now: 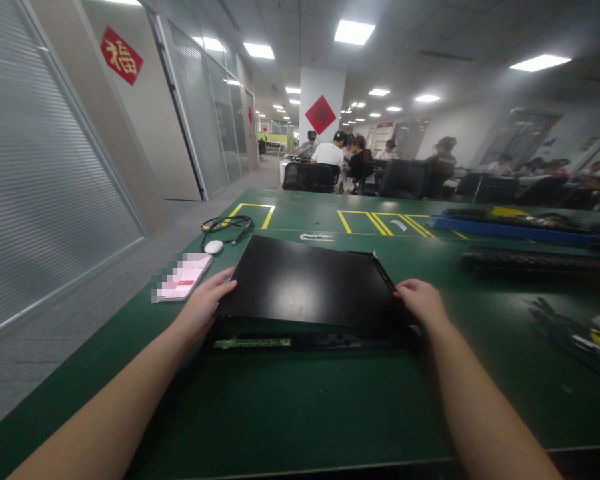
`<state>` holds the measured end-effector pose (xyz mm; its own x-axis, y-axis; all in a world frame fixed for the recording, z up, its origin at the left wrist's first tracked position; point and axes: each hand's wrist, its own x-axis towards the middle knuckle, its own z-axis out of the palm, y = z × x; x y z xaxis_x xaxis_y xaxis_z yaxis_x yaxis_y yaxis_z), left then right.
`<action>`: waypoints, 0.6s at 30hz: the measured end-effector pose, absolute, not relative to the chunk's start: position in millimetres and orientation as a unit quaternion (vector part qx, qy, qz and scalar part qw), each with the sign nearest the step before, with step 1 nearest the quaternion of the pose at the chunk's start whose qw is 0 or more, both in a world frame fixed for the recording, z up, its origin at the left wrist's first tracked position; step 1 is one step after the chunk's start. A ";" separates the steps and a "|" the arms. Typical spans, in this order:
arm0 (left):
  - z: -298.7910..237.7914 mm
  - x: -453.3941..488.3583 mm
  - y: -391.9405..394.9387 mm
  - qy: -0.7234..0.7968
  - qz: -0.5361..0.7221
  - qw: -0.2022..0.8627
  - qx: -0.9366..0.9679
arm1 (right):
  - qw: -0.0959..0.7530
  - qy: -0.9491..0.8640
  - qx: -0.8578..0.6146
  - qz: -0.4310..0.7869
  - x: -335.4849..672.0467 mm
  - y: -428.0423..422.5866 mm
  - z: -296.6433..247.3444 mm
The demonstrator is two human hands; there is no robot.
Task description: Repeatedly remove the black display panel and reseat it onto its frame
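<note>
A flat black screen panel (300, 283) lies slightly askew over a thin black frame (355, 341) on the green table. Along the near side of the frame, a strip of green circuit board (253, 344) shows below the panel's edge. My left hand (213, 293) grips the left edge of the panel, thumb on top and fingers underneath. At the right side, my right hand (420, 299) has its fingers closed on the frame's edge, close to the panel's corner. The undersides of both holds are hidden.
Left of the panel are a phone (185, 277), a white round object (213, 247) and a coiled black cable (227, 229). Long dark parts (520, 260), a blue tray (515, 227) and cables (575, 333) lie at right. People sit beyond the table (300, 413).
</note>
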<state>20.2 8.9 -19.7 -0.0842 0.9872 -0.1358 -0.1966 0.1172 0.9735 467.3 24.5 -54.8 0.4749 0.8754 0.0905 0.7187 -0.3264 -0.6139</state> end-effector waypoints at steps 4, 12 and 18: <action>-26.4 12.0 14.6 0.519 0.533 0.514 0.428 | 0.306 -0.499 -0.801 0.127 468.0 24.6 -55.0; -31.5 3.7 19.1 0.606 0.500 0.376 0.491 | 0.311 -0.480 -0.806 0.152 467.3 24.4 -52.4; -29.2 6.5 15.5 0.630 0.471 0.371 0.494 | 0.327 -0.476 -0.801 0.160 469.1 25.0 -54.8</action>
<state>6.5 15.5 -29.2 -0.2373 0.9714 -0.0013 0.2729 0.0679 0.9596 469.1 25.0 -54.8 0.4953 0.8670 0.0556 0.6582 -0.3327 -0.6753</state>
